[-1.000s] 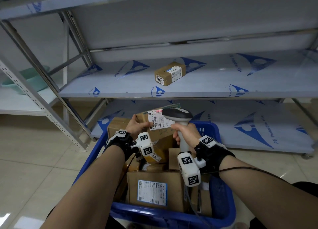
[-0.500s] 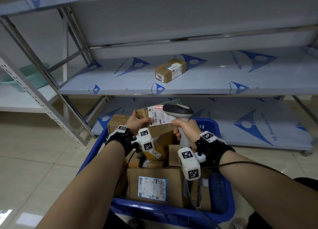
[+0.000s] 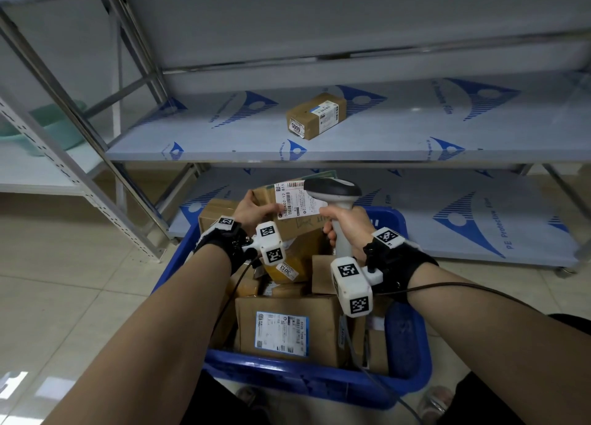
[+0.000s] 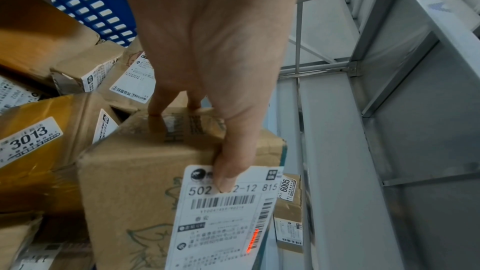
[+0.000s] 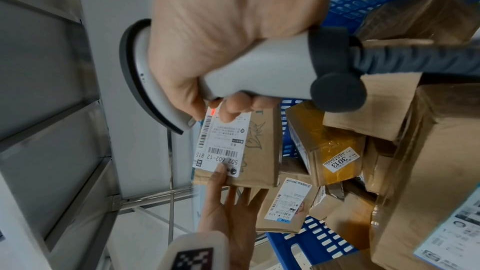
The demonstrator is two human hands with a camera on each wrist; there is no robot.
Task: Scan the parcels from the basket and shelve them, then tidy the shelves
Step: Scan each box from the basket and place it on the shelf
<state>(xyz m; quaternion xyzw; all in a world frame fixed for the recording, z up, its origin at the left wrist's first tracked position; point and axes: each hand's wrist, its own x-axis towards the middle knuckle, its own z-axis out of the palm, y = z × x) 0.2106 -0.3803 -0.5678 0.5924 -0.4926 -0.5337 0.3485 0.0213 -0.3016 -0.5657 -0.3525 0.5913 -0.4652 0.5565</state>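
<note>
**Two hands, one parcel: a label meets the scanner's red light**

Both hands work above a blue basket (image 3: 406,354) packed with cardboard boxes. The left hand (image 3: 252,208) grips a brown parcel (image 4: 135,188) lifted over the heap, thumb pressed on the top edge of its white shipping label (image 4: 223,219), fingers curled round the far side. The right hand (image 3: 347,226) is clenched around the handle of a grey barcode scanner (image 3: 334,192), whose head sits just beside the label; a red glow (image 4: 253,241) falls on the barcode strip along the label's edge. Behind the basket stands a metal shelf (image 3: 224,136) covered in blue-printed film, bearing a single small box marked 6005 (image 3: 315,116). Among the basket's boxes, one taped in yellow (image 5: 330,147) carries a sticker reading 3013.
</note>
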